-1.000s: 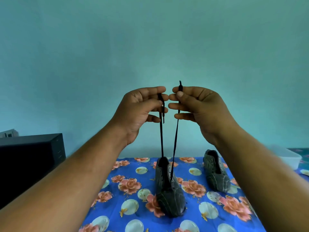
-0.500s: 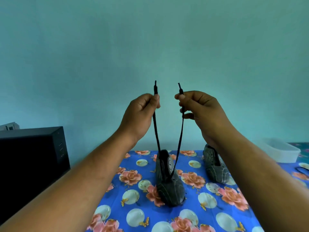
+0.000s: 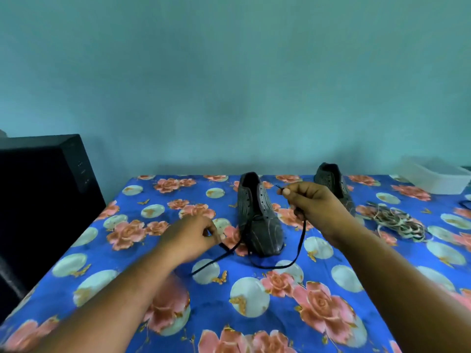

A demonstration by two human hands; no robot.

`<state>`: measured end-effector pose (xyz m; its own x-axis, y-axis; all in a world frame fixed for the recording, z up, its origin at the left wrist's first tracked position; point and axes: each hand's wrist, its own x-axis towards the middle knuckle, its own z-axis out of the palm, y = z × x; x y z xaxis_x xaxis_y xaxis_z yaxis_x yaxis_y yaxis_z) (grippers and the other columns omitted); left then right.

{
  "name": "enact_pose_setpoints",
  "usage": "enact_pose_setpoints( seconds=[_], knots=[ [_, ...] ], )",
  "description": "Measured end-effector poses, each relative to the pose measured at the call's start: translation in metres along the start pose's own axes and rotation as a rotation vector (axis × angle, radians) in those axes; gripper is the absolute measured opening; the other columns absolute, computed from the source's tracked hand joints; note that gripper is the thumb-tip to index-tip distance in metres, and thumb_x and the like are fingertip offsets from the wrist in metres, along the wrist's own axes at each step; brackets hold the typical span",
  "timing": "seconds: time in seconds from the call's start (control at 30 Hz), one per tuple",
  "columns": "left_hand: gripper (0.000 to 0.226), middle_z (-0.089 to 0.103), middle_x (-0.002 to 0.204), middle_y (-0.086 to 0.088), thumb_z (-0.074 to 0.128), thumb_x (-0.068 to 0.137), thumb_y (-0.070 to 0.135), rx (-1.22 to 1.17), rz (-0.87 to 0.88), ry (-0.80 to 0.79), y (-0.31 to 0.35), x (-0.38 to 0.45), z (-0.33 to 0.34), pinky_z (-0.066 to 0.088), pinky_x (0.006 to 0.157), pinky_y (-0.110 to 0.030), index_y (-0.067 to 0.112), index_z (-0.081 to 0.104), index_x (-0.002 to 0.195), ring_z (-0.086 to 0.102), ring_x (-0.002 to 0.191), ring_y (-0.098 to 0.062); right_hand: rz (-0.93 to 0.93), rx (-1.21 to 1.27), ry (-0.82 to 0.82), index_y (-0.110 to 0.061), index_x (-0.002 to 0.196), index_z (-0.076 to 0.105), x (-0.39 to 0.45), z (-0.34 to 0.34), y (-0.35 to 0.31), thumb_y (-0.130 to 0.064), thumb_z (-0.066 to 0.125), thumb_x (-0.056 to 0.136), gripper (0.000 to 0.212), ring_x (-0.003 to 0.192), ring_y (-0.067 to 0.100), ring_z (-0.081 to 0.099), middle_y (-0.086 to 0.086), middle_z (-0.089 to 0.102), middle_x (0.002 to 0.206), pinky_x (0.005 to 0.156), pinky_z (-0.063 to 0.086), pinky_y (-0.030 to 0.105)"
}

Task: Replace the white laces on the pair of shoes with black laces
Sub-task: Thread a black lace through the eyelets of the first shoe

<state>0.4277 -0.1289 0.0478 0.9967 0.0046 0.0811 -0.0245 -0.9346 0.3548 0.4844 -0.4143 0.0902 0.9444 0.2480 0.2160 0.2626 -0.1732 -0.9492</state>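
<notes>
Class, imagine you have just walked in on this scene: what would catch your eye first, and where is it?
First, the dark shoe standing mid-table on the bright blue flowered cloth, a black lace trailing from it. The right hand pinches one lace end beside the shoe; the left hand holds the other low near the toe. A tangle of pale laces lies at right.

A home room: floral tablecloth [image 3: 254, 314], teal wall [image 3: 229, 72], black speaker cabinet [image 3: 38, 200].
</notes>
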Motion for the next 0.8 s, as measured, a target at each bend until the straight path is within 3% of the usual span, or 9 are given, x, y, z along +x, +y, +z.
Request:
enact_pose_setpoints(
  seconds=[0.07, 0.1, 0.2, 0.33, 0.5, 0.63, 0.8],
  knots=[
    [0.028, 0.062, 0.120, 0.012, 0.069, 0.088, 0.054, 0.009, 0.006, 0.101, -0.004, 0.007, 0.008, 0.051, 0.091, -0.039, 0.035, 0.068, 0.109, 0.058, 0.114, -0.016, 0.010, -0.041, -0.016, -0.020, 0.093, 0.078, 0.003, 0.004, 0.005, -0.029, 0.068, 0.097, 0.014, 0.052, 0.015, 0.034, 0.005, 0.047, 0.061, 0.055, 0.034, 0.030],
    [0.027, 0.060, 0.121, 0.010, 0.071, 0.088, 0.051, -0.028, 0.026, 0.153, -0.005, 0.013, 0.013, 0.050, 0.094, -0.040, 0.035, 0.068, 0.109, 0.057, 0.116, -0.017, 0.008, -0.068, -0.021, -0.021, 0.094, 0.079, 0.005, 0.007, 0.007, -0.029, 0.069, 0.096, 0.013, 0.052, 0.015, 0.033, 0.003, 0.046, 0.059, 0.055, 0.033, 0.029],
    [0.008, 0.063, 0.098, 0.015, 0.074, 0.089, 0.038, -0.275, 0.062, 0.206, 0.005, 0.031, 0.024, 0.047, 0.084, -0.031, 0.034, 0.069, 0.095, 0.060, 0.099, -0.014, -0.037, -0.198, -0.024, -0.021, 0.092, 0.080, 0.014, 0.015, 0.013, -0.029, 0.072, 0.094, 0.011, 0.057, 0.012, 0.041, 0.010, 0.058, 0.063, 0.057, 0.036, 0.026],
    [0.002, 0.070, 0.089, 0.017, 0.072, 0.093, 0.031, -0.463, 0.017, 0.214, 0.010, 0.056, 0.039, 0.048, 0.074, -0.028, 0.029, 0.072, 0.093, 0.061, 0.079, -0.006, -0.128, -0.487, -0.039, -0.024, 0.083, 0.077, 0.027, 0.025, 0.024, -0.022, 0.072, 0.093, 0.011, 0.046, 0.003, 0.047, -0.010, 0.064, 0.060, 0.052, 0.038, 0.018],
    [0.004, 0.070, 0.085, 0.018, 0.073, 0.093, 0.029, -0.597, 0.013, 0.252, 0.009, 0.078, 0.049, 0.047, 0.066, -0.026, 0.026, 0.073, 0.096, 0.058, 0.066, 0.001, -0.179, -0.706, 0.018, -0.030, 0.079, 0.073, 0.041, 0.035, 0.039, -0.028, 0.072, 0.085, 0.007, 0.061, 0.005, 0.060, -0.012, 0.068, 0.067, 0.059, 0.053, 0.033],
    [0.009, 0.070, 0.093, 0.019, 0.073, 0.092, 0.029, -0.626, 0.090, 0.255, 0.007, 0.079, 0.062, 0.051, 0.068, -0.026, 0.035, 0.069, 0.098, 0.063, 0.071, -0.011, -0.213, -0.769, -0.044, -0.032, 0.082, 0.072, 0.047, 0.044, 0.050, -0.039, 0.065, 0.077, 0.011, 0.072, 0.008, 0.064, -0.013, 0.068, 0.078, 0.065, 0.056, 0.040],
    [0.018, 0.071, 0.106, 0.015, 0.076, 0.090, 0.024, -0.657, 0.165, 0.236, 0.003, 0.075, 0.068, 0.055, 0.072, -0.030, 0.030, 0.071, 0.106, 0.064, 0.075, -0.013, -0.269, -0.755, 0.009, -0.032, 0.081, 0.073, 0.047, 0.048, 0.059, -0.045, 0.062, 0.076, 0.018, 0.079, 0.009, 0.058, -0.015, 0.062, 0.078, 0.066, 0.052, 0.037]
  ],
)
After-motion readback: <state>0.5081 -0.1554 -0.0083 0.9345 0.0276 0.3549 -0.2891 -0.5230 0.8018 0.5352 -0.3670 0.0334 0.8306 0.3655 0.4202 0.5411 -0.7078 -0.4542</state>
